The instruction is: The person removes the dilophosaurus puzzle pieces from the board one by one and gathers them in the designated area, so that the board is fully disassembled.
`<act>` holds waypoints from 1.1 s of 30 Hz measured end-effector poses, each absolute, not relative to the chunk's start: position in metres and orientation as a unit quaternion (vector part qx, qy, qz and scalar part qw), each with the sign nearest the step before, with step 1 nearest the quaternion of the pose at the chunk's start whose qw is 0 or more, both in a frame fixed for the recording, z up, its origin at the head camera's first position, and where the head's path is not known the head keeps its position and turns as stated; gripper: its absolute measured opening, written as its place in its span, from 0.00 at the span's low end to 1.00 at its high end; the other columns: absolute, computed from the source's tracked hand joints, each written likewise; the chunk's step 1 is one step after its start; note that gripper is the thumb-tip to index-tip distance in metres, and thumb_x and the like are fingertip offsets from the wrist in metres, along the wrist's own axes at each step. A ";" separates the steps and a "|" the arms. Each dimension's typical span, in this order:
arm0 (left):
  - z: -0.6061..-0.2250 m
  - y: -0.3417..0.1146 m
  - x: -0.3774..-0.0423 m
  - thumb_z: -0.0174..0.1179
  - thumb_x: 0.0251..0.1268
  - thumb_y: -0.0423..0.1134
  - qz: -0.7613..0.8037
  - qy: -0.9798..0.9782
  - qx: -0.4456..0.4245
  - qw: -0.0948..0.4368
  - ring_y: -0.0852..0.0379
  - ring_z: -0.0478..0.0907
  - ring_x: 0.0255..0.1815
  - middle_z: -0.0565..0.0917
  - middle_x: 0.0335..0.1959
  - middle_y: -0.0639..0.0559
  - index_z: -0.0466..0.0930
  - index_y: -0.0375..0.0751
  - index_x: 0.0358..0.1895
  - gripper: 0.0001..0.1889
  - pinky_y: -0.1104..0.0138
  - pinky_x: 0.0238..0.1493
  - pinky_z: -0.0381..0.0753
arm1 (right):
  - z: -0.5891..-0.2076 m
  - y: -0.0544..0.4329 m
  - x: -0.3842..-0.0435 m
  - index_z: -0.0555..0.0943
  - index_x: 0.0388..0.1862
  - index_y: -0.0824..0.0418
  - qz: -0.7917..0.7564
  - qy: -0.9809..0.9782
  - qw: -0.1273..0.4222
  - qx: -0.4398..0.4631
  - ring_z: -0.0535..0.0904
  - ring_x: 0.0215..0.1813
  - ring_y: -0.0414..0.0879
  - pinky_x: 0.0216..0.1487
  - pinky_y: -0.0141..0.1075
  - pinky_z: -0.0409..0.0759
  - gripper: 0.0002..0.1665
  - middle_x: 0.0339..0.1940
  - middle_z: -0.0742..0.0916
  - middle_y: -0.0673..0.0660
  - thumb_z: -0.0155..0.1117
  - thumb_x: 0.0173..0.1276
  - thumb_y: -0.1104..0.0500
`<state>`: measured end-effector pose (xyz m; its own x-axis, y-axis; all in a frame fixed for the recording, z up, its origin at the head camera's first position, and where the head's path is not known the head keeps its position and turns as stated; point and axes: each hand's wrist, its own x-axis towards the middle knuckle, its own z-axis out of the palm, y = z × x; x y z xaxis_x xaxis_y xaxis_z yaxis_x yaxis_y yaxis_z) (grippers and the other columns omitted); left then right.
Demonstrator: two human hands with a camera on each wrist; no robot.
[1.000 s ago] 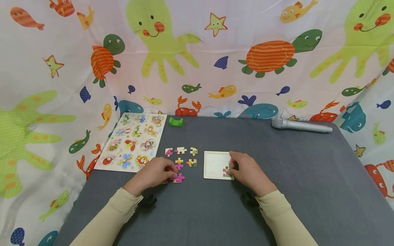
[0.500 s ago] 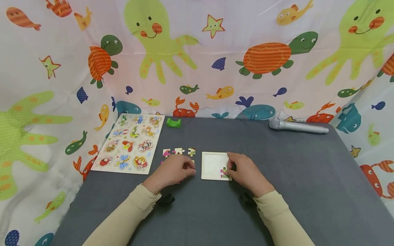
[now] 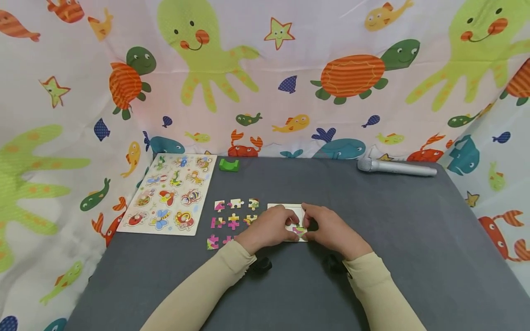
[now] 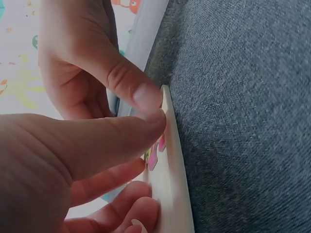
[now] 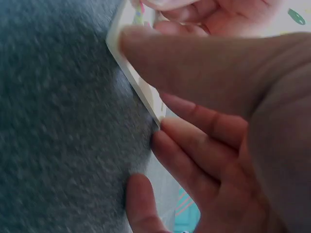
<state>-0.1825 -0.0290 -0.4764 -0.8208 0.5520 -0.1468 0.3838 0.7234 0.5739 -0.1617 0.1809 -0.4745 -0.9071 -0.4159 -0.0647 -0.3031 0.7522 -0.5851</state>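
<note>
A small pale wooden puzzle tray (image 3: 271,207) lies on the table, partly hidden by both hands. Inside its near right part is a pink and green puzzle piece (image 3: 297,231). My left hand (image 3: 271,227) reaches over the tray, thumb and fingers curled around that puzzle piece (image 4: 153,158); the thumb covers part of it. From the right, my right hand (image 3: 333,230) grips the tray, thumb at the near corner and fingers along the side edge of the tray (image 5: 141,92) in the right wrist view. The two thumbs come close together near the piece.
Loose jigsaw pieces (image 3: 233,221) lie in rows left of the tray, some partly behind my left hand. A wooden insect board (image 3: 167,197) stands farther left. Behind are a green block (image 3: 229,165) and a silver microphone (image 3: 397,167), before a sea-animal curtain (image 3: 290,59).
My left hand has moved right, from above the loose pieces to the puzzle piece in the tray. The right hand stays at the tray's right edge. The head view shifts slightly.
</note>
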 end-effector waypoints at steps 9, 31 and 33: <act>-0.476 -0.031 -0.179 0.81 0.62 0.46 0.275 0.914 0.258 0.149 0.62 0.77 0.40 0.87 0.42 0.55 0.91 0.49 0.55 0.19 0.67 0.44 0.79 | -0.473 0.185 -0.164 0.79 0.35 0.55 -0.304 0.923 0.122 -0.202 0.71 0.81 0.66 0.74 0.60 0.76 0.17 0.80 0.77 0.67 0.84 0.60 0.65; -0.478 -0.026 -0.179 0.80 0.63 0.45 0.270 0.917 0.263 0.133 0.61 0.76 0.42 0.86 0.43 0.53 0.92 0.47 0.53 0.17 0.66 0.48 0.79 | -0.471 0.187 -0.163 0.76 0.79 0.62 -0.268 0.941 0.139 -0.154 0.64 0.85 0.68 0.80 0.64 0.68 0.46 0.85 0.72 0.65 0.84 0.62 0.58; -0.478 -0.026 -0.179 0.80 0.63 0.45 0.271 0.916 0.265 0.134 0.61 0.77 0.43 0.87 0.44 0.53 0.92 0.47 0.53 0.17 0.66 0.49 0.80 | -0.471 0.187 -0.163 0.76 0.79 0.61 -0.267 0.941 0.143 -0.151 0.64 0.86 0.68 0.80 0.64 0.68 0.46 0.85 0.71 0.65 0.84 0.63 0.58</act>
<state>-0.1792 -0.0259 -0.4780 -0.8241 0.5574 -0.1013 0.4121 0.7125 0.5679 -0.1634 0.1870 -0.4706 -0.9135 -0.3609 -0.1877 -0.2084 0.8115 -0.5459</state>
